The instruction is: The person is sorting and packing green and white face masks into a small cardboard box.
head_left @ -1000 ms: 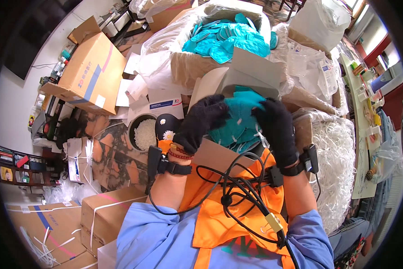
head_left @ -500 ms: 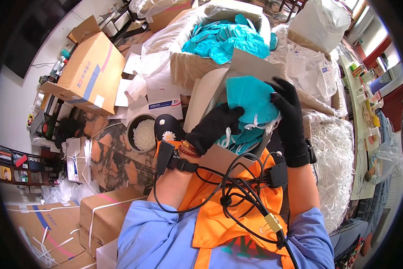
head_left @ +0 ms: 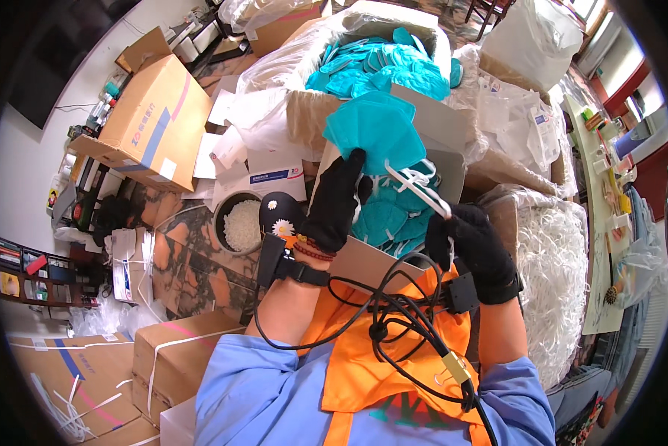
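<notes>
A teal face mask [head_left: 371, 128] is held up above an open cardboard box on my lap. My left hand [head_left: 332, 204], in a black glove, is closed on the mask's lower left edge, thumb across its front. White ear straps [head_left: 417, 181] hang from the mask's lower edge, and one is drawn tight toward me. My right hand [head_left: 471, 244], also gloved in black, pinches the end of that strap near the box's right side. More teal masks [head_left: 387, 215] with white straps lie inside the lap box [head_left: 371, 265].
Beyond the lap box stands a large plastic-lined carton [head_left: 312, 111] heaped with teal masks. A carton of white straps [head_left: 553, 275] is at the right. A round bowl of white pellets [head_left: 239, 223] sits left of my knee. Black cables [head_left: 382, 312] hang over my orange apron.
The mask has moved up and left, now in my left hand. My right hand has left its edge and come down toward me, pulling a strap taut.
</notes>
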`<state>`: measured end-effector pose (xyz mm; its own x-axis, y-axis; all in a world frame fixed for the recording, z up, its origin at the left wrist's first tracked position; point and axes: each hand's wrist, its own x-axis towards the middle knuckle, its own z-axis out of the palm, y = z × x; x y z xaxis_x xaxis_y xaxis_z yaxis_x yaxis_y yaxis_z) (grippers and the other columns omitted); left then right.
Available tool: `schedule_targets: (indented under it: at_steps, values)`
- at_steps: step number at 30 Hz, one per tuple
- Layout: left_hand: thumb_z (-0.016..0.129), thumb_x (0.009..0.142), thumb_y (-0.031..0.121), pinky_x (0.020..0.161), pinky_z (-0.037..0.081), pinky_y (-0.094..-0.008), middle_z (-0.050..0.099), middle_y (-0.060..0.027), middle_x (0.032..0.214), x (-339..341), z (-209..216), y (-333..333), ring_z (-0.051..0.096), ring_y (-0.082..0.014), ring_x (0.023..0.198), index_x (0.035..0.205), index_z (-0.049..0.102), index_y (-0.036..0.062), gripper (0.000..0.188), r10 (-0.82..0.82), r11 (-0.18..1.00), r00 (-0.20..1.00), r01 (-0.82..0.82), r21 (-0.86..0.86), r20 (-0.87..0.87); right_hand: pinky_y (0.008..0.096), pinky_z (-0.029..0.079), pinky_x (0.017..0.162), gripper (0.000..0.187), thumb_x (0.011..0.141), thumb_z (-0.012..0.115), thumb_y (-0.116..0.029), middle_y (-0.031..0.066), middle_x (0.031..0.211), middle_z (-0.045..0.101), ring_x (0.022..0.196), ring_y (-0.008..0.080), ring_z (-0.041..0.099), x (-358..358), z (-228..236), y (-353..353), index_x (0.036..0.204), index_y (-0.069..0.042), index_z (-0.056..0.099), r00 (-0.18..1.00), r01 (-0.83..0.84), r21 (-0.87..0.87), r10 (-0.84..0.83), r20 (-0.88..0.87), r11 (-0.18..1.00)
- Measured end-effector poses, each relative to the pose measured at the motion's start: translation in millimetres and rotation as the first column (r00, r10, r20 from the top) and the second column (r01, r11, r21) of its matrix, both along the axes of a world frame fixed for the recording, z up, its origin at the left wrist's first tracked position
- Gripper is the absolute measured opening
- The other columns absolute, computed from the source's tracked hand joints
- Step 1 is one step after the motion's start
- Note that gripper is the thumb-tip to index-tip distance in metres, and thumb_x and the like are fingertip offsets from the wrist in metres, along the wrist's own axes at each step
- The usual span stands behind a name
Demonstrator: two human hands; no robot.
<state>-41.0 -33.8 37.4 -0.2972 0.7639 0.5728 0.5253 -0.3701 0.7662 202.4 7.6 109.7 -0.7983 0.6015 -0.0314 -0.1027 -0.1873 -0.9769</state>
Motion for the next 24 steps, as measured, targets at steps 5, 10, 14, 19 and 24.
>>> schedule_targets:
  at_steps: [5, 10, 14, 19, 24]
  values:
    - [0.045, 0.102, 0.022, 0.063, 0.045, -0.0248, 0.057, -0.006, 0.094, -9.2, 10.1, 6.2, 0.053, -0.0114, 0.07, 0.113, 0.06, 0.0037, 0.027, -0.053, 0.95, 0.352, 0.306, -0.061, 0.935, 0.0327, 0.05, 0.078, 0.025, 0.094, 0.059, -0.018, 0.0125, 0.091, 0.067, 0.086, 0.0185, 0.064, 32.3, -9.9, -2.2, 0.103, 0.005, 0.061, 0.962, 0.116, 0.041, -0.123, 0.243, 0.992]
    - [0.052, 0.099, 0.029, 0.058, 0.042, -0.0188, 0.052, 0.0002, 0.071, -4.2, 25.9, 7.1, 0.052, -0.0076, 0.064, 0.098, 0.059, 0.0088, 0.021, -0.057, 0.942, 0.38, 0.326, -0.076, 0.923, 0.0306, 0.049, 0.086, 0.047, 0.08, 0.07, -0.002, 0.0077, 0.112, 0.062, 0.092, 0.0176, 0.063, 3.7, 14.0, 11.7, 0.124, -0.001, 0.056, 0.813, 0.557, 0.252, -0.581, 0.026, 0.791]
    - [0.053, 0.099, 0.03, 0.062, 0.044, -0.0227, 0.059, -0.0007, 0.083, 22.8, 30.5, 4.2, 0.054, -0.0075, 0.072, 0.103, 0.061, 0.006, 0.026, -0.143, 0.885, 0.502, 0.45, -0.117, 0.853, 0.0303, 0.05, 0.082, 0.046, 0.079, 0.071, -0.004, 0.0083, 0.107, 0.064, 0.091, 0.0171, 0.063, -40.9, 27.3, 16.2, 0.121, 0.003, 0.056, 0.797, 0.603, 0.119, -0.593, -0.112, 0.789]
    - [0.064, 0.092, 0.029, 0.078, 0.051, -0.0278, 0.063, -0.0014, 0.104, 45.3, 39.9, -2.8, 0.06, -0.0098, 0.091, 0.123, 0.057, 0.0035, 0.041, -0.075, 0.859, 0.474, 0.478, -0.185, 0.877, 0.0307, 0.05, 0.082, 0.035, 0.08, 0.071, -0.013, 0.0088, 0.1, 0.067, 0.091, 0.0165, 0.064, -51.4, 3.1, 14.4, 0.111, 0.002, 0.063, 0.862, 0.503, -0.1, -0.507, -0.02, 0.859]
    - [0.081, 0.074, 0.011, 0.089, 0.05, -0.033, 0.061, -0.0102, 0.115, 19.5, 25.3, 17.5, 0.06, -0.0168, 0.1, 0.133, 0.043, -0.0045, 0.071, -0.179, 0.924, 0.748, 0.351, -0.151, 0.639, 0.0294, 0.049, 0.084, 0.032, 0.084, 0.067, -0.018, 0.0066, 0.1, 0.068, 0.091, 0.0147, 0.063, -23.0, 8.0, 35.2, 0.109, 0.001, 0.064, 0.894, 0.442, 0.058, -0.445, 0.056, 0.895]
